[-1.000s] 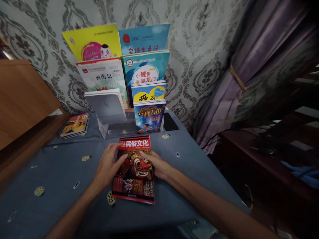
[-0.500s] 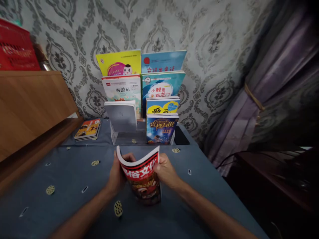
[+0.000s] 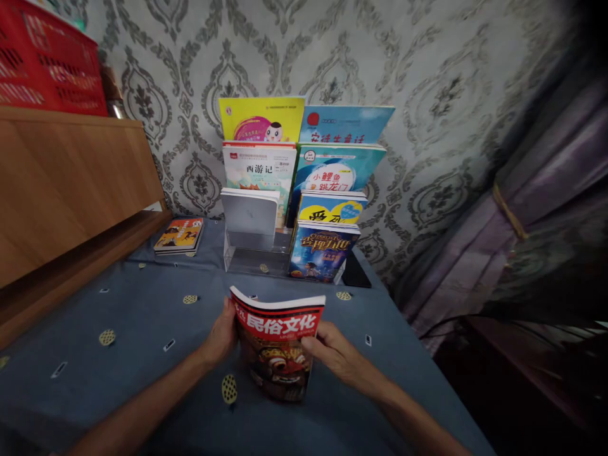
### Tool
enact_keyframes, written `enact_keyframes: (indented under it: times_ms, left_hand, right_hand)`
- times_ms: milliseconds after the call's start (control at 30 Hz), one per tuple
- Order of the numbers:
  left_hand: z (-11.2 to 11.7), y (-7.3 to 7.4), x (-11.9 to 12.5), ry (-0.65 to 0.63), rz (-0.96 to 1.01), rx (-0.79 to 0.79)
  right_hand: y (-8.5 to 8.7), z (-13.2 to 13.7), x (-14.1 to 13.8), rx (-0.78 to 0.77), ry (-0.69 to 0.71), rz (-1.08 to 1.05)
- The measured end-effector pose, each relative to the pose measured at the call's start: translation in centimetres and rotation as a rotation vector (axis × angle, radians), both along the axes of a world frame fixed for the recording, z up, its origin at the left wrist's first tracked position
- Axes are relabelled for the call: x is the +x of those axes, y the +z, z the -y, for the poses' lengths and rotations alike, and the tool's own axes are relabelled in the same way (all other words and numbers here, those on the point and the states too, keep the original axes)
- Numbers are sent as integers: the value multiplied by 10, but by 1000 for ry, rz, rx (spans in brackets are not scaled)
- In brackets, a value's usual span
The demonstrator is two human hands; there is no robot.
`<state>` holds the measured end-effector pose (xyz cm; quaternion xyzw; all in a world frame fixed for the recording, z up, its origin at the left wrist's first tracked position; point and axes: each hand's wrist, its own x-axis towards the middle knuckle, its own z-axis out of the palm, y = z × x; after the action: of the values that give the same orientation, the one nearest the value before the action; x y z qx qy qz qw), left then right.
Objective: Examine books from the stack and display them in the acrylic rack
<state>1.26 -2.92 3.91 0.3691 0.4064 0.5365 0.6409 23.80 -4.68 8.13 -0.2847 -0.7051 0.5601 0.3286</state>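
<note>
Between my two hands a magazine (image 3: 278, 348) with a red title band and a dark picture cover stands upright, slightly bowed, over the cloth. My left hand (image 3: 225, 329) is closed on its left edge, most of the fingers hidden behind it. On the right edge, my right hand (image 3: 327, 348) grips with the thumb on the front cover. Beyond the magazine is a clear tiered book stand (image 3: 259, 261). A grey-backed book (image 3: 249, 215) leans in its left side, and a blue storybook (image 3: 323, 250) sits at the front right, with several more books in the tiers behind.
A small stack of orange-covered books (image 3: 179, 235) lies at the left on the blue patterned cloth (image 3: 156, 304). A dark flat object (image 3: 356, 271) rests beside the stand. A wooden cabinet (image 3: 76, 183) carries a red basket (image 3: 57, 63). A purple curtain (image 3: 475, 247) hangs right.
The magazine has flattened from a deep bend, so more of its cover shows, and it sits slightly lower. Both hands still hold its edges. The camera view has shifted left.
</note>
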Motion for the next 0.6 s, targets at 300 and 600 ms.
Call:
enact_keyframes:
  times_ms: [300, 600]
  left_hand:
    - [30, 35, -54, -581, -626, 22]
    - [25, 34, -70, -551, -320, -148]
  right_hand:
    - [-7, 15, 16, 59, -102, 390]
    - [-15, -13, -3, -324, 45, 250]
